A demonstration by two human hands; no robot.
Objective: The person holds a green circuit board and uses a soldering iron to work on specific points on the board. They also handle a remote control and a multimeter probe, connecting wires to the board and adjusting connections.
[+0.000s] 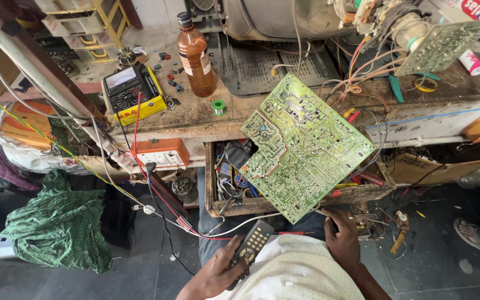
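Down by the person's lap, the left hand [218, 273] is wrapped around a dark remote control [253, 244], thumb over its pale buttons. Just across from it, the right hand [343, 236] grips the lower edge of a big green circuit board [301, 147], held tilted above an open wooden drawer [234, 206] stuffed with wires and parts. Behind, on the cluttered bench, stand a brown bottle [195, 55] and a yellow-cased meter [131, 91]
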